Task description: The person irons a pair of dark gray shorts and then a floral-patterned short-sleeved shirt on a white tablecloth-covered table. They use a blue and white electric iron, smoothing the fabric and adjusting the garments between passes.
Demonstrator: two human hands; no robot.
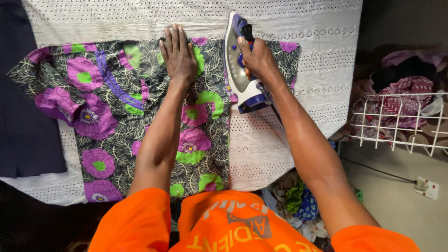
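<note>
A flower-printed garment (116, 116) in purple, green and black lies spread on a white eyelet cloth (308, 42). My left hand (178, 56) rests flat on the garment's far edge, fingers together, holding nothing. My right hand (255, 58) grips the handle of a white and blue steam iron (239, 70), whose soleplate sits on the garment's right part, nose pointing away from me.
A dark blue cloth (23, 116) lies at the left. A white wire basket (401, 121) with crumpled clothes stands at the right. A white wall socket (427, 187) with a black cord sits lower right. More clothes (294, 200) are heaped below the table edge.
</note>
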